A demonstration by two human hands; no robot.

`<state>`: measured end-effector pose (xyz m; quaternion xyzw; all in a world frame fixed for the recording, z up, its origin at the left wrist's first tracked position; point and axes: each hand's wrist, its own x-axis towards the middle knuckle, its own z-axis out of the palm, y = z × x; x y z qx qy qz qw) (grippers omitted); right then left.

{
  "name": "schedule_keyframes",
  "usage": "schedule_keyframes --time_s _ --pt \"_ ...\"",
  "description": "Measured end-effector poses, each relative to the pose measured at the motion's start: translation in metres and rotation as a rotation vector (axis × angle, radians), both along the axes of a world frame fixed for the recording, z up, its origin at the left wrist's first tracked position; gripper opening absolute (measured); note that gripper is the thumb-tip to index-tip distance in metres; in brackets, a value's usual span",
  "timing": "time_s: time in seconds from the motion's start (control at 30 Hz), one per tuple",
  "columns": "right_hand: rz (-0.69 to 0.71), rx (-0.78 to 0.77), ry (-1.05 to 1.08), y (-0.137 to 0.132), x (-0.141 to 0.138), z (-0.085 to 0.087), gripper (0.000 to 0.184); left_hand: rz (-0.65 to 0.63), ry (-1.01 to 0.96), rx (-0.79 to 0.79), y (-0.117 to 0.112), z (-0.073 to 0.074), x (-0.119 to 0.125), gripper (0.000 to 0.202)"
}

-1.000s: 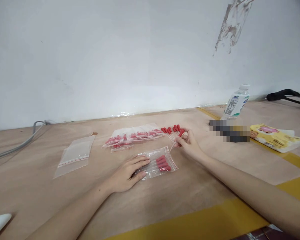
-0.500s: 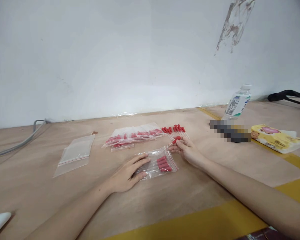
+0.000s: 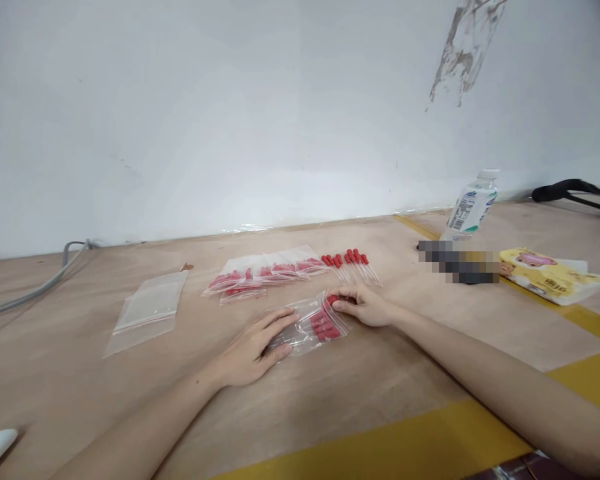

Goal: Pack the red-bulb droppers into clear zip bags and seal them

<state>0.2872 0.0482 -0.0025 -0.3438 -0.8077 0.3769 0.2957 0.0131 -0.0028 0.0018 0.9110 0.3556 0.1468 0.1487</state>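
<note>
My left hand (image 3: 254,348) lies on the left end of a clear zip bag (image 3: 303,343), its fingers and thumb spread apart on the plastic. Inside the bag are several droppers with red bulbs (image 3: 324,327), bulbs toward the right. At the bag's mouth, my right hand (image 3: 365,307) pinches another dropper by its red bulb (image 3: 332,301); its tube lies toward the bag, though the plastic and fingers partly hide it. Behind my right hand, several loose droppers (image 3: 353,263) lie in a row, red bulbs away from me.
Filled zip bags (image 3: 265,270) overlap behind my hands. Flat zip bags (image 3: 147,303) lie to the left, near a grey cable (image 3: 40,292). On the right are a plastic bottle (image 3: 473,207), a blurred dark object (image 3: 460,263) and a yellow tissue pack (image 3: 545,273).
My right hand has moved left and toward me with the dropper, from beside the loose droppers to the bag's mouth. My left hand stays on the bag.
</note>
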Motion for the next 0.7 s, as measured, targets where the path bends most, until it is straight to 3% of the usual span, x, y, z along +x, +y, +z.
schedule_keyframes --time_s 0.1,0.33,0.47,0.63,0.7 --pt "-0.019 -0.06 0.015 0.002 -0.001 -0.001 0.03 -0.003 0.003 0.002 0.0 0.0 0.0 0.046" --pt "-0.228 -0.226 0.169 0.01 -0.004 -0.013 0.035 0.009 0.014 -0.01 0.0 0.001 0.001 0.046" --pt "-0.349 -0.18 0.18 0.009 -0.013 -0.017 0.032 0.005 0.014 -0.007 -0.001 0.003 0.001 0.045" --pt "-0.153 -0.011 0.067 0.003 -0.012 -0.009 0.027 0.003 0.018 -0.01 -0.001 0.002 0.001 0.045" --pt "-0.205 -0.007 0.066 0.003 -0.008 -0.004 0.031 0.002 0.019 -0.005 0.0 0.001 0.0 0.044"
